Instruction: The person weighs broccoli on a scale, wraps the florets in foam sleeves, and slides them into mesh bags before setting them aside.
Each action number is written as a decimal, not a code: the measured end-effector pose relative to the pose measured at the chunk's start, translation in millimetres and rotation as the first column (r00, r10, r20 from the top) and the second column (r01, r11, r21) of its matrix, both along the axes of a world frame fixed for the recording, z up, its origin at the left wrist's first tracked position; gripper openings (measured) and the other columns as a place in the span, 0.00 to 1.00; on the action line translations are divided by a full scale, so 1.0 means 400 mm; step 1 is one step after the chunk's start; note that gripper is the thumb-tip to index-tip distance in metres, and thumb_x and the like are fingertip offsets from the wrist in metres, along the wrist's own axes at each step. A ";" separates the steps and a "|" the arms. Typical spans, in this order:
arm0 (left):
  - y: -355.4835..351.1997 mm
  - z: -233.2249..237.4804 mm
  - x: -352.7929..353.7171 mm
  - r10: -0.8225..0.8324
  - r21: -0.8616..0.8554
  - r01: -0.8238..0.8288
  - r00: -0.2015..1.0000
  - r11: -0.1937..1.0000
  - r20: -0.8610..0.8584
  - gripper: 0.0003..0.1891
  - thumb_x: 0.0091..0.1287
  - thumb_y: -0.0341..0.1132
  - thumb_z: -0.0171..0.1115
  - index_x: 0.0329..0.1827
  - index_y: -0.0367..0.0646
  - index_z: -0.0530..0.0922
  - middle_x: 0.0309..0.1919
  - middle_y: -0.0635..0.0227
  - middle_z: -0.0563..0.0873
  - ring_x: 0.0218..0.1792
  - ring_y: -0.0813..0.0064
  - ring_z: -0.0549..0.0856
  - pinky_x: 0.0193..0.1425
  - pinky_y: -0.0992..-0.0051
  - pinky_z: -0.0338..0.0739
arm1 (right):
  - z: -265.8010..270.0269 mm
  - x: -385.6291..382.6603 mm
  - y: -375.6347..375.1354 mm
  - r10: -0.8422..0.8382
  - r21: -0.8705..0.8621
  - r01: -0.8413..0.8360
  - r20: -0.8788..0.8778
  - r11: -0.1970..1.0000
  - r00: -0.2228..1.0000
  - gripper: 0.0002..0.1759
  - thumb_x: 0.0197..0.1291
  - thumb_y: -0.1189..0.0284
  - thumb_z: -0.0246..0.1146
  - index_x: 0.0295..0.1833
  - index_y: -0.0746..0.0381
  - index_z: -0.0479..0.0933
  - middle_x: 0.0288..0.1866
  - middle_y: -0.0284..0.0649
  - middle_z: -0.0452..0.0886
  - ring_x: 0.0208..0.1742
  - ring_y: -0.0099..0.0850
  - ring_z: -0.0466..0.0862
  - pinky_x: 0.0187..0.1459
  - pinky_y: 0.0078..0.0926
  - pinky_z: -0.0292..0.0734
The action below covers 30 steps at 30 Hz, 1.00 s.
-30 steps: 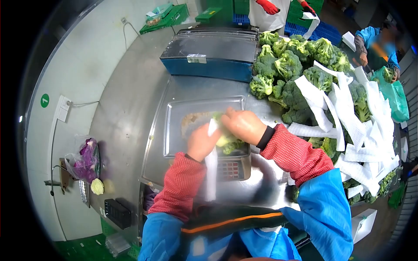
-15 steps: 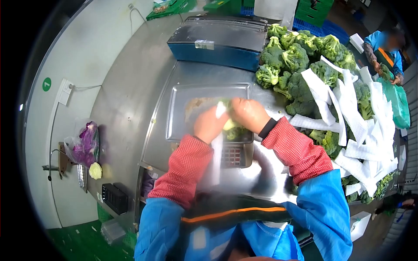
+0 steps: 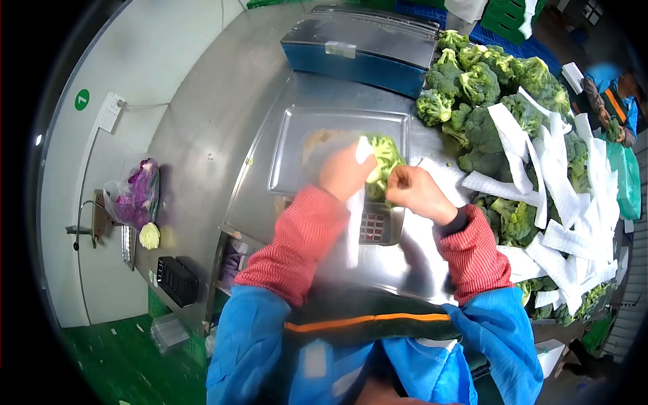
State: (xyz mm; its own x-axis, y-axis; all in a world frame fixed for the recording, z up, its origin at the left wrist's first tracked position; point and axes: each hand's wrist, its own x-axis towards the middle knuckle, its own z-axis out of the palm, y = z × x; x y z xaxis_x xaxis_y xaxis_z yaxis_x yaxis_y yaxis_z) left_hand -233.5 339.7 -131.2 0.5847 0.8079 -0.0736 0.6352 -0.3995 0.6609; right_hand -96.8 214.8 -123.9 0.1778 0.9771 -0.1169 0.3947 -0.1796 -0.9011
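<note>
Broccoli head (image 3: 386, 156), green and bumpy, is up over the flat shiny steel scale tray (image 3: 293, 152), near the tray's 4 o'clock corner, between the two hands. The left hand (image 3: 343, 173) is wrapped around its left side and also holds a long white paper strip (image 3: 352, 226) that hangs down toward 6 o'clock. The right hand (image 3: 413, 192) is at 4 o'clock of the broccoli head, fingers curled tight and pinching its lower edge. Just below the hands is the grey scale keypad (image 3: 373, 227). A big pile of green broccoli (image 3: 482, 84) with loose white paper strips (image 3: 540, 169) lies at 2 o'clock of the tray. A blue box with a steel lid (image 3: 361, 46) is at 12 o'clock. A purple plastic bag (image 3: 138, 196) hangs far off at 9 o'clock.
</note>
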 end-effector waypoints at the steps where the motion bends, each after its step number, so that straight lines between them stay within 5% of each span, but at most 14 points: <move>1: 0.009 0.001 -0.004 -0.008 -0.086 0.015 0.997 0.996 0.077 0.22 0.60 0.50 0.59 0.44 0.39 0.81 0.37 0.51 0.86 0.41 0.50 0.84 0.47 0.60 0.77 | -0.009 -0.019 -0.019 0.039 -0.013 -0.039 0.015 0.999 0.999 0.14 0.48 0.64 0.66 0.32 0.64 0.77 0.25 0.44 0.81 0.28 0.37 0.81 0.35 0.35 0.77; 4: 0.018 0.001 -0.012 -0.071 -0.076 0.071 0.997 0.995 -0.005 0.20 0.62 0.47 0.58 0.49 0.42 0.81 0.41 0.54 0.86 0.44 0.53 0.84 0.48 0.62 0.77 | -0.002 -0.068 -0.065 0.474 -0.052 -0.475 -0.031 0.879 0.880 0.13 0.53 0.63 0.65 0.34 0.63 0.79 0.30 0.42 0.82 0.33 0.39 0.82 0.40 0.33 0.77; 5: 0.021 -0.002 -0.016 -0.065 -0.101 0.069 0.997 0.992 0.041 0.20 0.62 0.47 0.58 0.49 0.42 0.81 0.41 0.54 0.86 0.44 0.54 0.84 0.49 0.62 0.77 | 0.020 -0.073 -0.075 0.545 -0.189 -0.523 0.090 0.831 0.834 0.13 0.58 0.63 0.63 0.37 0.62 0.80 0.31 0.42 0.82 0.35 0.39 0.83 0.41 0.32 0.77; 8: 0.032 -0.018 -0.023 -0.060 -0.159 0.081 0.989 0.984 0.133 0.20 0.63 0.47 0.59 0.50 0.41 0.81 0.42 0.56 0.86 0.45 0.57 0.85 0.50 0.64 0.77 | -0.022 -0.033 -0.083 0.358 0.086 -0.358 0.014 0.930 0.934 0.12 0.60 0.64 0.62 0.41 0.61 0.81 0.32 0.43 0.84 0.34 0.37 0.84 0.40 0.32 0.77; 9: 0.036 -0.020 -0.024 -0.065 -0.169 0.088 0.989 0.982 0.136 0.20 0.63 0.48 0.60 0.50 0.41 0.81 0.42 0.57 0.87 0.45 0.58 0.85 0.50 0.65 0.77 | -0.005 -0.017 -0.080 0.232 0.033 -0.230 -0.072 0.973 0.970 0.11 0.62 0.67 0.61 0.43 0.62 0.82 0.33 0.44 0.84 0.33 0.35 0.84 0.39 0.30 0.78; 12: 0.027 -0.001 -0.028 -0.054 -0.210 0.087 0.986 0.974 0.159 0.22 0.62 0.49 0.62 0.50 0.40 0.81 0.42 0.58 0.87 0.45 0.61 0.85 0.50 0.67 0.77 | -0.021 0.026 -0.045 -0.060 0.180 0.051 0.045 0.982 0.997 0.10 0.61 0.69 0.61 0.42 0.64 0.80 0.31 0.45 0.83 0.31 0.32 0.83 0.36 0.26 0.76; 15: 0.023 0.000 -0.037 -0.011 -0.211 0.060 0.974 0.976 0.227 0.22 0.62 0.48 0.65 0.50 0.39 0.80 0.42 0.59 0.87 0.44 0.64 0.85 0.50 0.69 0.77 | -0.025 0.050 -0.012 -0.211 0.180 0.204 0.021 0.962 0.977 0.11 0.63 0.68 0.61 0.42 0.66 0.79 0.28 0.43 0.82 0.28 0.28 0.81 0.34 0.25 0.75; 19: 0.015 0.022 -0.081 0.061 -0.246 0.026 0.939 0.969 0.339 0.19 0.63 0.41 0.66 0.51 0.38 0.79 0.42 0.63 0.86 0.41 0.71 0.85 0.47 0.72 0.78 | -0.054 0.063 0.009 -0.280 0.243 0.301 -0.115 0.922 0.953 0.11 0.63 0.69 0.61 0.42 0.68 0.79 0.27 0.40 0.81 0.28 0.24 0.78 0.32 0.24 0.73; 23: -0.002 0.044 -0.163 0.145 -0.563 0.190 0.856 0.804 0.496 0.15 0.64 0.32 0.65 0.52 0.37 0.79 0.41 0.67 0.85 0.40 0.80 0.83 0.44 0.77 0.78 | -0.019 0.027 -0.023 -0.339 0.320 0.326 -0.017 0.889 0.941 0.13 0.60 0.68 0.64 0.46 0.66 0.78 0.26 0.40 0.79 0.27 0.27 0.78 0.32 0.25 0.74; 26: -0.031 0.056 -0.192 0.039 -0.716 0.262 0.927 0.647 0.374 0.16 0.65 0.30 0.64 0.54 0.36 0.76 0.44 0.66 0.85 0.43 0.78 0.84 0.47 0.76 0.79 | 0.071 -0.078 -0.058 -0.331 0.452 0.228 0.162 0.863 0.930 0.20 0.54 0.64 0.68 0.50 0.61 0.77 0.30 0.40 0.78 0.29 0.38 0.81 0.34 0.31 0.77; 28: -0.063 0.041 -0.181 -0.259 -0.606 0.461 0.882 0.648 0.394 0.17 0.65 0.28 0.63 0.57 0.38 0.75 0.47 0.68 0.84 0.46 0.79 0.83 0.51 0.75 0.78 | 0.078 -0.139 -0.054 -0.332 0.457 0.144 0.364 0.878 0.870 0.21 0.52 0.63 0.69 0.50 0.62 0.76 0.33 0.43 0.80 0.34 0.43 0.83 0.36 0.34 0.78; 30: -0.098 0.039 -0.171 -0.270 -0.589 0.546 0.827 0.596 0.493 0.19 0.65 0.27 0.63 0.59 0.37 0.74 0.51 0.67 0.82 0.51 0.78 0.82 0.56 0.76 0.76 | 0.044 -0.158 -0.064 -0.248 0.337 0.134 0.323 0.932 0.913 0.21 0.53 0.64 0.69 0.50 0.63 0.76 0.34 0.46 0.81 0.35 0.45 0.83 0.37 0.36 0.78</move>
